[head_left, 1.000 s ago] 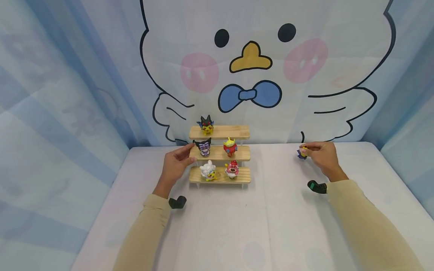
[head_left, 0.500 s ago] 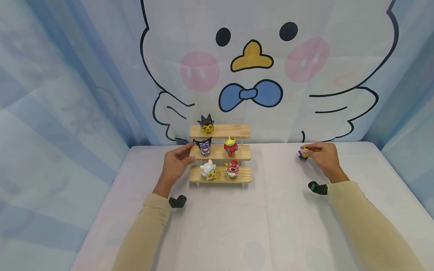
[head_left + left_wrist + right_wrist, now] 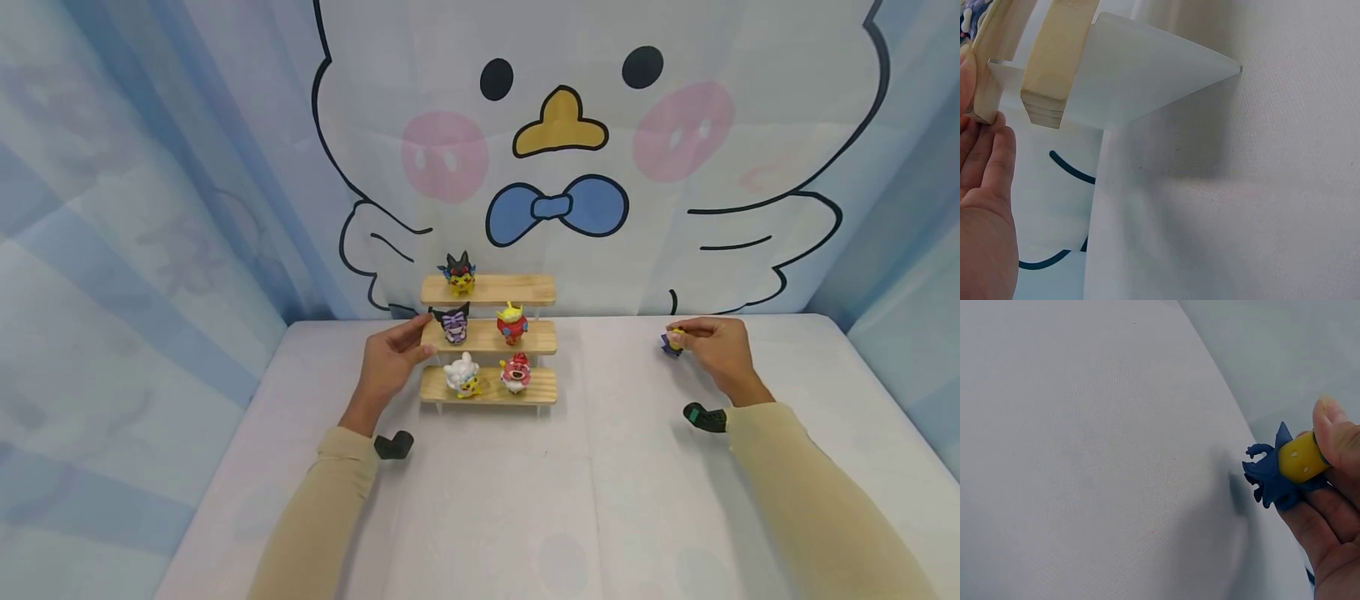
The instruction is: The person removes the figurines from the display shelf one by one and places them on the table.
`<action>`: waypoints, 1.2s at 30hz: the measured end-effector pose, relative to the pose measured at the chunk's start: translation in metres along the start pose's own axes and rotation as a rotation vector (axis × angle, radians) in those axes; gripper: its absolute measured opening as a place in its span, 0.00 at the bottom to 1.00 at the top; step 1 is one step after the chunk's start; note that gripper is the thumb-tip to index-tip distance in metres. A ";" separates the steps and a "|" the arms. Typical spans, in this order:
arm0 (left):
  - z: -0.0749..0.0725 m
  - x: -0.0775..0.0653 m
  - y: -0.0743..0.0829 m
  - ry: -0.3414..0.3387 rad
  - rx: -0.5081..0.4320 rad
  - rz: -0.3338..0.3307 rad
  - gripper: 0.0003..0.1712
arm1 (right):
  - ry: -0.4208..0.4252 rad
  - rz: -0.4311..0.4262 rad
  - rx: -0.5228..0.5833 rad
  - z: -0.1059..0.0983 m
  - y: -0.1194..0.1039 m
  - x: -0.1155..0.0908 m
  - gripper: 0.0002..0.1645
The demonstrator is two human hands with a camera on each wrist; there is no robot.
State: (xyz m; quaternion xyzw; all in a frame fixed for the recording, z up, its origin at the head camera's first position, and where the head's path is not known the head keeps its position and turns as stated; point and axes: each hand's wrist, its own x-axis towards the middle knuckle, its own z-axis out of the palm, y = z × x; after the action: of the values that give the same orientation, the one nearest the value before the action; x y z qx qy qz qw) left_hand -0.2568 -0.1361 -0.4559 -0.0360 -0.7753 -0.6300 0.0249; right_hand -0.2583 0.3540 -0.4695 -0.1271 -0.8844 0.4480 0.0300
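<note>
A three-tier wooden display shelf (image 3: 532, 337) with clear supports stands at the back of the table. My left hand (image 3: 386, 362) grips the left end of its middle board, thumb on one side and fingers beneath in the left wrist view. Far to the right, my right hand (image 3: 718, 350) pinches a small blue and yellow figurine (image 3: 1300, 461) just above the table; the right wrist view shows its spiky blue part pointing away from the fingers. On the middle board sit a black and purple figurine (image 3: 453, 325) and a red figurine with a yellow-green head (image 3: 512, 325).
The top board carries a black-eared yellow figurine (image 3: 459, 275) at its left. Below, the bottom board bears a white-hooded yellow figurine (image 3: 463, 377) and a pink-faced figurine (image 3: 516, 373). A printed cloth backdrop (image 3: 558, 267) hangs behind the white-covered table (image 3: 570, 483).
</note>
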 end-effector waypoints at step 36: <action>-0.001 -0.001 0.002 0.005 0.020 -0.009 0.31 | -0.052 -0.141 0.032 -0.005 0.015 -0.009 0.22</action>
State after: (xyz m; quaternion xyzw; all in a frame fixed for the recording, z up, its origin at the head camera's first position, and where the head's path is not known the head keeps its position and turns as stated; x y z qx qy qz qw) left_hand -0.2559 -0.1362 -0.4534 -0.0307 -0.7817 -0.6225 0.0241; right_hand -0.2462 0.3639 -0.4777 -0.0524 -0.8843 0.4622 0.0405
